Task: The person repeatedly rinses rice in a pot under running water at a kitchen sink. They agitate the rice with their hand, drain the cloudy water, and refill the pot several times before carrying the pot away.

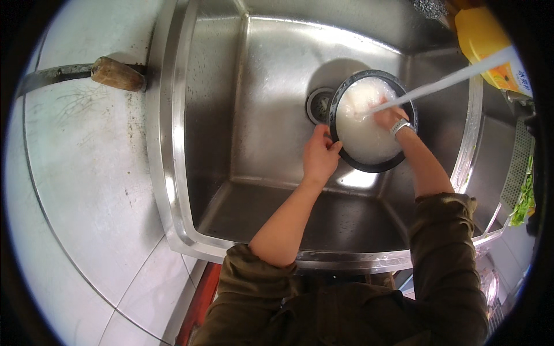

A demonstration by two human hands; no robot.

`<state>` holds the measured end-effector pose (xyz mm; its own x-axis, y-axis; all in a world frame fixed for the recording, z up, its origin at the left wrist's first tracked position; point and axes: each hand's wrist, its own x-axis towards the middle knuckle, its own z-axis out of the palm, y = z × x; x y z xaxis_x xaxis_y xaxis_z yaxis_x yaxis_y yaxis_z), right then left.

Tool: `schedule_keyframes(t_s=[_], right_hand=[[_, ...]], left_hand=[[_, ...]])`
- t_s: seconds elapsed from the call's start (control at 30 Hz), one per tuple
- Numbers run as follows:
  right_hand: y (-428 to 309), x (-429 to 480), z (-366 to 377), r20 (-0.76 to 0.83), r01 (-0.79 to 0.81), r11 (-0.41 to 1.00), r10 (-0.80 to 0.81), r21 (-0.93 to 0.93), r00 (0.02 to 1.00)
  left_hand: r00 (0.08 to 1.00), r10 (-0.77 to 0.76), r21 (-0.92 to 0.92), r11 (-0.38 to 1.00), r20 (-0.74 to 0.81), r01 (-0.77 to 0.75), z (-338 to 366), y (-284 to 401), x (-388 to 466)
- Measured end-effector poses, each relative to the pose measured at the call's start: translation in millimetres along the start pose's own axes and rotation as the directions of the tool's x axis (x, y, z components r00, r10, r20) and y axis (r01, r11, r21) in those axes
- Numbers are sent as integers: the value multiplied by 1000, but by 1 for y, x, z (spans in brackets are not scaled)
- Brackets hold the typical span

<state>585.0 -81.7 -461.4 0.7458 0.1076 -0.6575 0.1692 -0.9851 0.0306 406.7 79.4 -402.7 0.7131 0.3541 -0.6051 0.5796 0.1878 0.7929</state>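
A round dark pot (371,168), filled with cloudy white water (365,134), is held in the stainless steel sink (277,129). My left hand (321,158) grips the pot's rim on its left side, thumb over the edge. My right hand (387,116) reaches into the pot from the right, its fingers partly sunk in the water. Whether those fingers hold anything is hidden. A pale band circles my right wrist. From the upper right, a stream of water (441,82) pours into the pot beside my right hand.
The sink drain (319,106) shows just left of the pot. A wooden-handled tool (117,74) lies on the white tiled counter (86,173). A yellow bottle (482,43) and a steel scouring pad (430,8) sit upper right. Leafy greens (524,199) lie by a perforated tray (517,164).
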Motion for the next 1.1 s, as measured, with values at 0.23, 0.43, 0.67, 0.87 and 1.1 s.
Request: schedule_keyframes(t_s=[0.23, 0.43, 0.67, 0.87, 1.1], right_hand=[[-5, -29, 15, 169, 343, 936, -353, 81, 920], [-46, -69, 19, 200, 325, 944, -310, -47, 930], [-45, -51, 19, 179, 461, 855, -428, -239, 886], [-17, -34, 5, 62, 304, 892, -301, -334, 951], [9, -35, 34, -116, 1, 999, -7, -48, 993]], left_hand=[[999, 40, 69, 997, -8, -40, 1, -12, 5], [994, 107, 149, 984, -32, -101, 4, -21, 7], [1000, 20, 82, 996, -13, -19, 1, -13, 4], [1000, -8, 27, 1000, 11, 7, 1, -11, 3], [1000, 24, 6, 1000, 0, -24, 3, -13, 4]])
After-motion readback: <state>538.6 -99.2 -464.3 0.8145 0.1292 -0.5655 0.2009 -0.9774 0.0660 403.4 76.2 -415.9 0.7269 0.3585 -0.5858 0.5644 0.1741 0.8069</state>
